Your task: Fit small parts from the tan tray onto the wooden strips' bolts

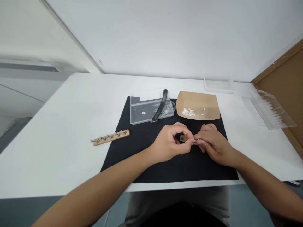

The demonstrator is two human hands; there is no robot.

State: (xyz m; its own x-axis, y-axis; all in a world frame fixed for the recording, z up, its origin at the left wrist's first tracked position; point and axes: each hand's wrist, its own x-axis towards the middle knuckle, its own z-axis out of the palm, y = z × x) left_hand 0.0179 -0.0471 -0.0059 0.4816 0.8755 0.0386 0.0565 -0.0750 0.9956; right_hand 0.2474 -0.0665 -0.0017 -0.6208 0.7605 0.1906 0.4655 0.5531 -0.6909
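My left hand [174, 142] and my right hand [214, 143] meet over the black cloth [165, 170]. Thumb and forefinger of my left hand pinch a tiny metallic part [194, 141], too small to identify, against the fingertips of my right hand. A short wooden strip [181, 138] with a metal piece on it shows between the hands; my right hand is closed around its other end, which is mostly hidden. To the left, another wooden strip [111, 137] with several metal pieces and pale tips lies partly on the cloth and partly on the white table [66, 151].
Behind the hands, a clear plastic case [142, 118] holds small clear pieces, with a black curved object [160, 105] across it. Beside it stands a brown paper tray [199, 97] with white bits. Clear racks [272, 110] lie at the right by a wooden board [286, 82].
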